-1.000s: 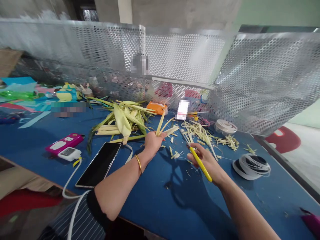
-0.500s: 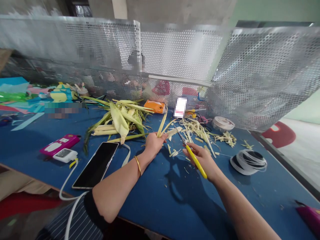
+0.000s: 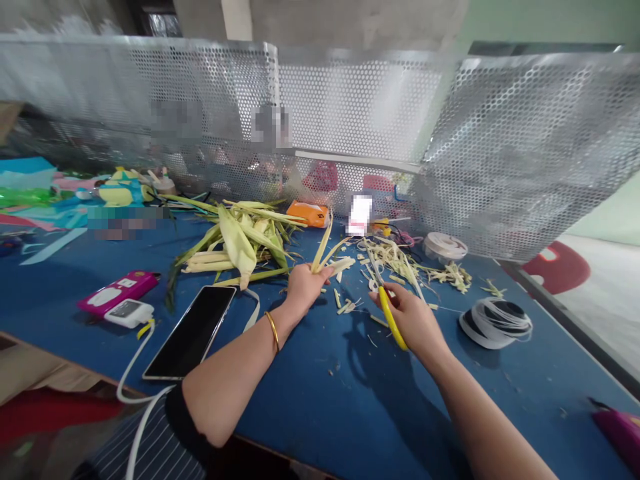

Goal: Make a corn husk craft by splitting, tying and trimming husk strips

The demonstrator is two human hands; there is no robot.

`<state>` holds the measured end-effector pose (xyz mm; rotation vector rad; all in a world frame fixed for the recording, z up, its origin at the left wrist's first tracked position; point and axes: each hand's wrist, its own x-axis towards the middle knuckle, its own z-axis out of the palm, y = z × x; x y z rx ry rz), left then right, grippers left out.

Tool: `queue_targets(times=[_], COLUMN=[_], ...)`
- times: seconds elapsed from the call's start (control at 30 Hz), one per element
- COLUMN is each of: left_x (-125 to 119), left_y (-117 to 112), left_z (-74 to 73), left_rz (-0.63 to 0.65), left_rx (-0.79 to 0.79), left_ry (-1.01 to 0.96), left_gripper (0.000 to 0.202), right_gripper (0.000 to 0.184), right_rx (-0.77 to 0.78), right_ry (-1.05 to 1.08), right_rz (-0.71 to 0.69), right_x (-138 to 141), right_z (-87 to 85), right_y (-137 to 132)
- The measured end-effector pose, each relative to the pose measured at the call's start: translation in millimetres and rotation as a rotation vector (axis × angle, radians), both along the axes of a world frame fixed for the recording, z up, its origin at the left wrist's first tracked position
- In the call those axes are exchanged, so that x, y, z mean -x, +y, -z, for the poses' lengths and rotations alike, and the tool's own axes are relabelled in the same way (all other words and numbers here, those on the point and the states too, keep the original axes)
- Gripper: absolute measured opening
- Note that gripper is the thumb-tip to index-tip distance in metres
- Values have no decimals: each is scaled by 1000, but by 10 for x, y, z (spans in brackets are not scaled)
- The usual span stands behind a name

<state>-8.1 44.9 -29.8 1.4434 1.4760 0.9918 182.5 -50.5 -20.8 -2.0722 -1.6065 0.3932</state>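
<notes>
Pinched in my left hand [image 3: 306,288] are pale corn husk strips [image 3: 326,248], some pointing up and one end sticking out to the right. My right hand [image 3: 409,312] is closed round the yellow handles of a pair of scissors [image 3: 392,316]. Their blades point up and away, a little right of the husk end and apart from it. Small husk cuttings [image 3: 344,305] lie on the blue table [image 3: 320,400] between my hands. Behind my left hand is a heap of green and pale corn husks [image 3: 239,241].
A phone [image 3: 193,332] and a magenta box [image 3: 119,292] lie left, with a white cable. Shredded husk [image 3: 400,257], a round container [image 3: 445,245] and a spool of white cord [image 3: 495,323] are right. An orange packet [image 3: 308,213] stands before a perforated metal screen [image 3: 360,100].
My right hand has moved slightly right with the scissors, taking the blades off the husk end. The scissors have turned a little. My left hand stays almost in place.
</notes>
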Motion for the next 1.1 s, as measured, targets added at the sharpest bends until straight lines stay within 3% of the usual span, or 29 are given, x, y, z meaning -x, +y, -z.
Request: queue_targets(times=[0.1, 0.23, 0.37, 0.47, 0.53, 0.6, 0.67, 0.77, 0.83, 0.9, 0.93, 1.0, 1.07, 1.1], left_x=[10, 5, -30, -62, -78, -85, -79, -44, -17, -6, -13, -50, -109, -141], left_y=[-34, -119, -209, -272, -307, -319, -292, -179, -101, -72, -83, -147, -235, -274], left_z=[-64, -159, -190, -160, -131, -103, -82, -73, -88, -115, -129, -149, -145, -133], left_rz=[54, 134, 236, 321, 402, 486, 494, 262, 31, -67, -44, 144, 376, 413], left_rx=[-76, -180, -241, -264, -286, -302, -287, -205, -129, -50, 16, 212, 403, 441], left_ry=[167, 375, 498, 481, 434, 370, 297, 81, -176, -411, -514, -707, -859, -913], left_gripper=[26, 20, 15, 17, 17, 17, 15, 18, 25, 28, 29, 32, 38, 39], right_gripper=[38, 31, 30, 32, 31, 27, 27, 25, 27, 30, 31, 33, 32, 30], right_rx=[232, 332, 212, -21, -159, -212, -177, -93, -111, -178, -200, -215, -206, -196], right_ry=[-429, -579, -589, -398, -225, -128, -119, -53, 130, 401, 532, 723, 779, 781], right_rz=[27, -60, -46, -59, -181, -305, -316, -157, -48, 12, 16, -19, -91, -131], right_x=[-43, -25, -22, -4, 29, 53, 41, -47, -95, -78, -39, 88, 240, 310], right_z=[-49, -121, -188, -144, -74, -12, 10, -31, -67, -76, -66, -22, 48, 89], right_y=[-9, -95, -150, -112, -74, -49, -43, -42, -33, -19, -15, -16, -29, -37])
